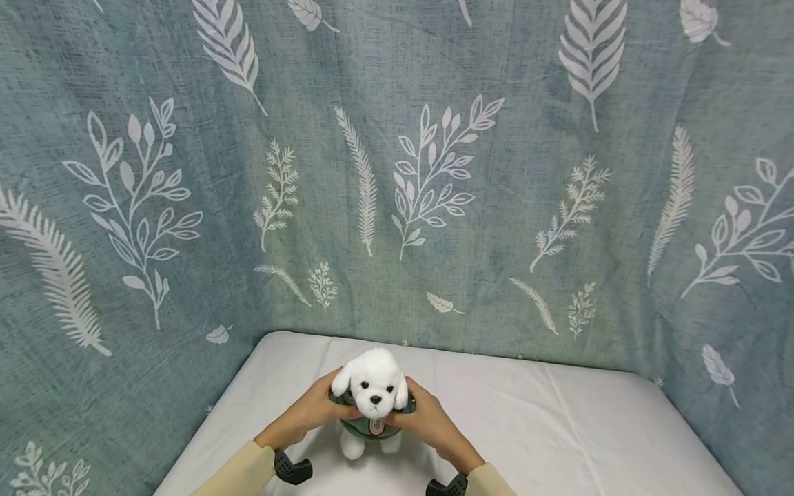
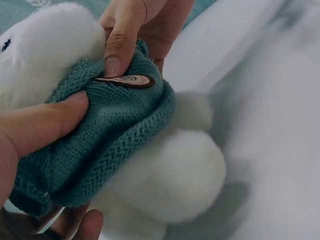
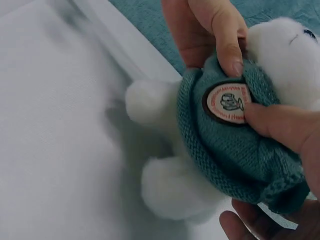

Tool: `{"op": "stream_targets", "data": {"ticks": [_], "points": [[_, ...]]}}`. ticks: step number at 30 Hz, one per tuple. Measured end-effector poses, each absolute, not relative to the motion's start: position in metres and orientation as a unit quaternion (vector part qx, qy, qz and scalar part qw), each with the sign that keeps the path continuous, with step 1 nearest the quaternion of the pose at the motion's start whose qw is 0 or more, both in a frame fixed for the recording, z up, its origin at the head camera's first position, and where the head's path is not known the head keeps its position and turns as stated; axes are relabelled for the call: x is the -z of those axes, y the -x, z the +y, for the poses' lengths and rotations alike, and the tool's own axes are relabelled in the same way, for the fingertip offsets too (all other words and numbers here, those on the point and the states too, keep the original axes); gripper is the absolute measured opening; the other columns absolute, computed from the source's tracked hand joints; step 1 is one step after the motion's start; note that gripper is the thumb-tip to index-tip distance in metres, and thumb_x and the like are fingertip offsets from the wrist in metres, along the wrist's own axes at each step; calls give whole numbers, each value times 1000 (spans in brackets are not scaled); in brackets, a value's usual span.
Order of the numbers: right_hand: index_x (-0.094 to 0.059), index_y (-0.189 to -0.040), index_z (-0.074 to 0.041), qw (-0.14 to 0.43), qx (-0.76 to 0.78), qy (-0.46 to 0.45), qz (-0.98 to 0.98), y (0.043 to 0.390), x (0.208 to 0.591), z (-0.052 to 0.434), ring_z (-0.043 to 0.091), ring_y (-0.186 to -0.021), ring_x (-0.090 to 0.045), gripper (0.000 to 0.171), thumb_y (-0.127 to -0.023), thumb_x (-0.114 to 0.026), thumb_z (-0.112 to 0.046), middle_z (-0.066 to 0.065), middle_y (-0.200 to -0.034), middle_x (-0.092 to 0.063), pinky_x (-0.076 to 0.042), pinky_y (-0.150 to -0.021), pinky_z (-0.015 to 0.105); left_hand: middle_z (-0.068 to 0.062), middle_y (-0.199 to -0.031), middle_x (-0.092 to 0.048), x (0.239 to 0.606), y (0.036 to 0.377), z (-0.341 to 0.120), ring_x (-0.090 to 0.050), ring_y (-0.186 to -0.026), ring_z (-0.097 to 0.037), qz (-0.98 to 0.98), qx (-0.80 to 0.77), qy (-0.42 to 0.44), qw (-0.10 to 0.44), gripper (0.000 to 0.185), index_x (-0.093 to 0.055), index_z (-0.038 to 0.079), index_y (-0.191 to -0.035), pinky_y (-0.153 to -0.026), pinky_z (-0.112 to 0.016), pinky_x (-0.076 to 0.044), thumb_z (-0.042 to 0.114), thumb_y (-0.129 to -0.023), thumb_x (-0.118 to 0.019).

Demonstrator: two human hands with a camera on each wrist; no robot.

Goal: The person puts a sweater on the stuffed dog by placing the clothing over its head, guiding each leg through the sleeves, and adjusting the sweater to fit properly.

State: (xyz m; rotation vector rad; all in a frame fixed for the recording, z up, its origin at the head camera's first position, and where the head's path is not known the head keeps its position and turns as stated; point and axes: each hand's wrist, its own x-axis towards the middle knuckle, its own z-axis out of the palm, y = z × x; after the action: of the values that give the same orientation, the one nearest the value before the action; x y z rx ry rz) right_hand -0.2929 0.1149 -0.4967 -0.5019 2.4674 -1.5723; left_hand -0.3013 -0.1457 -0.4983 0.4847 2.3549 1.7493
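A white plush dog in a teal knitted sweater stands on the white sheet, facing me. My left hand grips the sweater at the toy's neck from the left; its thumb presses into the knit. From the right, my right hand grips the sweater the same way. Its thumb lies on the teal knit beside a round brown-rimmed badge. The toy's white legs stick out below the bunched sweater.
A blue-grey cloth with white leaf prints hangs behind and to both sides, closing in the white sheet. Black wrist mounts sit at my cream sleeves. Bare white sheet stretches to the right of the toy.
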Motion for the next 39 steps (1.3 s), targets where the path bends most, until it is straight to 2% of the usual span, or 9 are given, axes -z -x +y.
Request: {"op": "stream_targets", "data": {"ticks": [8,13,17,20,29,33,39], "points": [[-47,-153,-23,130,568,173,794,292,485,124,35,-138,-47,76,-89,-81,-44,6,-150,-52,-44,-104,60,-4,-147,-54,487,297,-140,-43,-141,-33,779,-599,-151,104,83,-50,20,-152,-111,-64,-33,34,-81,-90],[-47,-154,-24,153,583,156,783,288,476,127,31,-126,-57,76,-90,-79,-47,8,-144,-56,-51,-95,52,-6,-145,-55,477,295,-135,-47,-138,-32,768,-613,-142,120,79,-50,14,-150,-111,-60,-36,36,-83,-88],[-51,-151,-18,168,599,145,770,285,470,130,25,-110,-65,70,-92,-77,-45,9,-132,-62,-56,-85,45,-8,-143,-56,469,292,-130,-49,-135,-32,762,-619,-135,132,79,-49,9,-150,-111,-59,-36,37,-86,-85],[-52,-149,-15,180,610,137,760,283,468,131,22,-107,-67,67,-94,-75,-47,7,-127,-65,-57,-83,43,-9,-141,-57,464,290,-126,-52,-132,-31,761,-620,-130,139,77,-49,5,-148,-110,-58,-38,38,-88,-83],[-49,-150,-4,220,647,70,727,282,464,135,23,-98,-70,82,-92,-70,-58,11,-117,-70,-57,-79,41,-7,-120,-67,458,293,-112,-63,-110,-22,766,-616,-115,144,61,-61,1,-131,-99,-49,-47,47,-92,-75],[-57,-141,-3,238,658,40,713,281,467,136,22,-93,-70,76,-92,-70,-59,11,-113,-70,-57,-76,38,-6,-113,-70,459,294,-108,-65,-104,-21,768,-612,-104,157,61,-65,1,-126,-93,-44,-51,52,-92,-72],[-72,-112,-6,253,651,-4,716,280,472,135,12,-68,-59,62,-87,-72,-63,4,-88,-69,-45,-55,24,-6,-111,-70,468,293,-106,-66,-98,-22,765,-612,-85,180,62,-67,1,-123,-86,-41,-54,55,-93,-69]]}}
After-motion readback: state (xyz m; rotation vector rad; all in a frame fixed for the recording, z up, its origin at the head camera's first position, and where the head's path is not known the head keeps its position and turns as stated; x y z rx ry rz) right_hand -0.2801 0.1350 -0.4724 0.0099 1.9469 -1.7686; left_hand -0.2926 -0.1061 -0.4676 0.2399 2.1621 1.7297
